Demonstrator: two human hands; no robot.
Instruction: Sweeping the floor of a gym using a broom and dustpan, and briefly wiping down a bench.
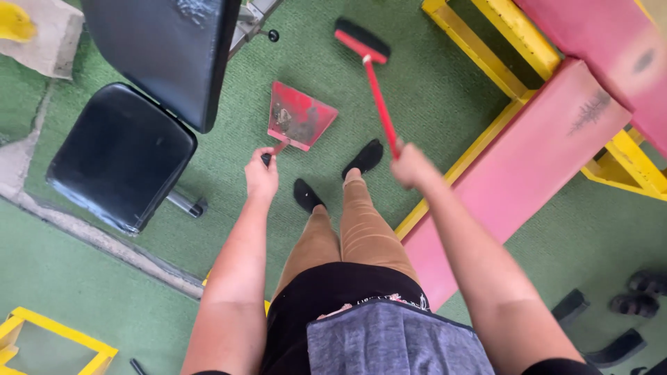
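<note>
While the green carpet (431, 90) is viewed from above, a red dustpan (300, 117) is held by its handle in the left hand (262, 177), whose fingers are closed around the grip. The pan is set on the carpet just ahead of the feet, with grey dust and crumbs lying in it. A red broom (375, 83) is gripped by the right hand (412, 165), which is closed around the upper end of the stick. The broom's dark bristle head is set on the carpet beyond the dustpan and to its right, apart from it. Two feet in black socks (363, 158) are planted between the hands, below the pan.

At the left a black padded bench (125, 156) is seen, its backrest raised over its seat. At the right a pink padded bench (528, 153) on a yellow frame (486, 52) is set, and a dark smudge is carried on its pad. Black sandals (636, 295) are left on the carpet at the lower right. A yellow frame corner is seen at the lower left.
</note>
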